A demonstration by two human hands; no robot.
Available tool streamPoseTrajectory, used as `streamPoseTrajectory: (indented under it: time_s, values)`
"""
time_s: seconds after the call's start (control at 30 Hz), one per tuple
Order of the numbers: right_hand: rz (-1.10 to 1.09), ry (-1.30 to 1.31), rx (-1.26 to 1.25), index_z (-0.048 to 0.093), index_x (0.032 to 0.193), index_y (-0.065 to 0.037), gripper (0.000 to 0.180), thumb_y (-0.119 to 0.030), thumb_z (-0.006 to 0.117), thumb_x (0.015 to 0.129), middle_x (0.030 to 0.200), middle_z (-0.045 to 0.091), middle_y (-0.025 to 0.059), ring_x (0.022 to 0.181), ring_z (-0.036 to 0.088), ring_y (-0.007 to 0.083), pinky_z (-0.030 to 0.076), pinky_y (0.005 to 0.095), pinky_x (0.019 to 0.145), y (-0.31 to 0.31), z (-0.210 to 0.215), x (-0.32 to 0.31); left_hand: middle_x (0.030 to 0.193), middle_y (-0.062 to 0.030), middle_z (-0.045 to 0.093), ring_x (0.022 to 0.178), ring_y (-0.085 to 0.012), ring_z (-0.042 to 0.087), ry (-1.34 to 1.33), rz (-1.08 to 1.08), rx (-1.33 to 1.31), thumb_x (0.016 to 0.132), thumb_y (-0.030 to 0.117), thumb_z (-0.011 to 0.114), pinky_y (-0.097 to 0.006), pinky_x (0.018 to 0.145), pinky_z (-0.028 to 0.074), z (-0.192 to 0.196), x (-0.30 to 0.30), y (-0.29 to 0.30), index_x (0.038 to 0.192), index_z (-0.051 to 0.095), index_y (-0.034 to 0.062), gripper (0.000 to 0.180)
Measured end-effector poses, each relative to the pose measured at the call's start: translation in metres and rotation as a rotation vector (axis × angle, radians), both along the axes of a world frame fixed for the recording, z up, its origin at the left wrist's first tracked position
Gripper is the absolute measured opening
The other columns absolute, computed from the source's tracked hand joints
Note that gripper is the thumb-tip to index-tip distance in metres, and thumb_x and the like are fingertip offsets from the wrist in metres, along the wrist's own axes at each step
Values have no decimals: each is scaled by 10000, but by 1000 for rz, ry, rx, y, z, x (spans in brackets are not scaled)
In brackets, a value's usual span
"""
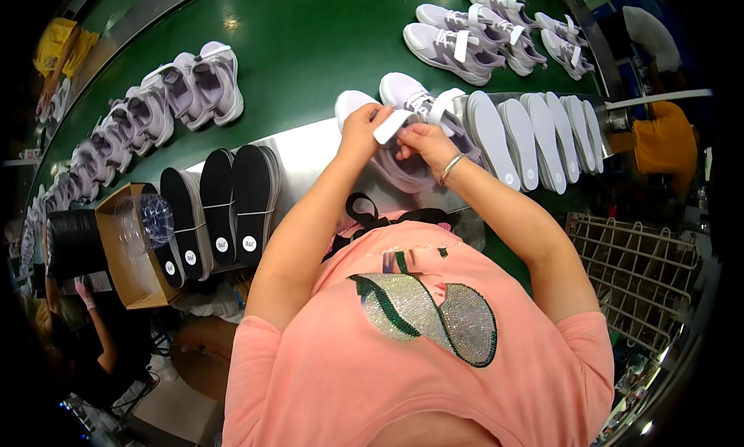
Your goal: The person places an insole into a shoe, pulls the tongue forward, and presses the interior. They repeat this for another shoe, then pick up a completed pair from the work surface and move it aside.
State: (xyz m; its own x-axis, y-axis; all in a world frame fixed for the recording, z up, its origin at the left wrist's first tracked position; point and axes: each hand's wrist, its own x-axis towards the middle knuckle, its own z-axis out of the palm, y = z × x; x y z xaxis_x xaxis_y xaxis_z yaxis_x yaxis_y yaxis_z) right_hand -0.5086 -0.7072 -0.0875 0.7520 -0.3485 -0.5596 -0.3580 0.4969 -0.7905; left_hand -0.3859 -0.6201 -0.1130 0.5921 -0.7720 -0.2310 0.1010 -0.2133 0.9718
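Observation:
A pale lavender sneaker (pixel 404 176) sits in front of me at the edge of the workbench, partly covered by my hands. Its white strap (pixel 394 127) stands raised over the shoe. My left hand (pixel 361 133) pinches this strap from the left, fingers closed. On the other side my right hand (pixel 431 146), with a bangle on its wrist, has its fingers closed at the strap's right end; their tips are partly hidden. The matching sneaker (pixel 402 90) lies just beyond, its own white strap (pixel 446 104) sticking up beside my right hand.
White insoles (pixel 494 141) lie in a row to the right. Bundled black insoles (pixel 256 199) and an open cardboard box (pixel 128 265) are at the left. More sneakers stand at left (pixel 218 86) and far right (pixel 457 51). A wire basket (pixel 632 280) is at lower right; co-workers are at both sides.

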Motion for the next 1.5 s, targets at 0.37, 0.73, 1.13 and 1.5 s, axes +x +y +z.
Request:
streamPoseTrajectory:
  time_s: [0.37,0.73,1.13,1.5]
  values:
    - [40,-19,-568,548,732,-5,231,-197,485,842,631,535,18,615,489,83,382,216,592,11,61,-27,996,-131,474,953,-254,457,-917,291,-223,652,100,608,-359,853,363,74,12,35,1021,476,38,397]
    - [-24,-10,-1032,543,927,14,173,-128,494,841,929,544,79,873,507,172,383,261,799,-26,42,-71,737,-114,606,669,-156,581,-682,492,42,808,68,502,-261,598,450,121,45,138,888,557,-4,120]
    - [11,247,-443,452,1112,-29,341,-242,493,848,986,501,37,786,479,95,409,210,628,-29,-27,-101,1081,-186,471,1055,-319,425,-1094,525,85,669,120,596,-383,894,346,139,50,125,1073,464,-2,442]
    - [-162,296,-911,550,992,-15,279,-186,570,773,962,544,119,884,527,214,427,290,764,-94,30,-150,992,-156,500,922,-292,494,-1036,-378,304,665,97,553,-391,765,405,47,-60,-50,1202,374,-16,577]
